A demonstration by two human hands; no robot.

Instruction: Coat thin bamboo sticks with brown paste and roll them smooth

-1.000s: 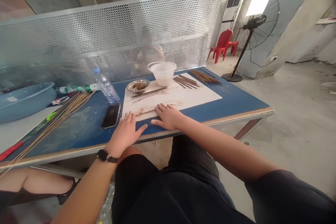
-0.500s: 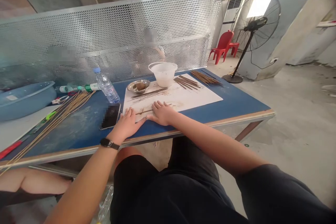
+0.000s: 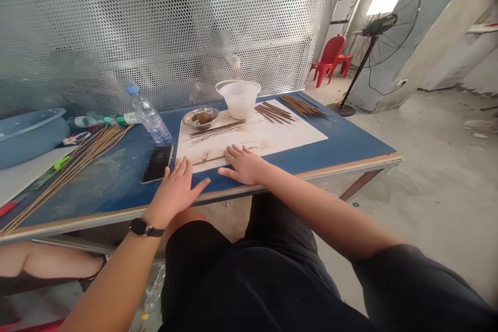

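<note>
A thin brown stick [image 3: 209,159] lies across the near edge of a white board [image 3: 284,137]. My left hand [image 3: 177,185] is spread flat over its left end, the thumb pointing right. Over the right end my right hand [image 3: 245,164] lies flat, palm down, fingers stretched out. The stick's middle shows between the hands; its ends are hidden beneath them. Behind it are several thin dark sticks [image 3: 218,128], a metal dish [image 3: 200,118] with a brown lump [image 3: 201,117], and a white plastic bucket [image 3: 241,102]. Thicker brown-coated sticks [image 3: 274,113] lie at the board's right.
Left of the board are a phone [image 3: 157,163], a water bottle [image 3: 150,116], long bare sticks [image 3: 83,158] and a blue basin [image 3: 31,132]. More sticks [image 3: 303,106] lie at the back right. A perforated metal screen [image 3: 163,36] borders the table's [image 3: 350,140] far side.
My hands have moved apart: the left has slid left along the stick, and more of the stick shows between them. The camera view has tilted slightly downward.
</note>
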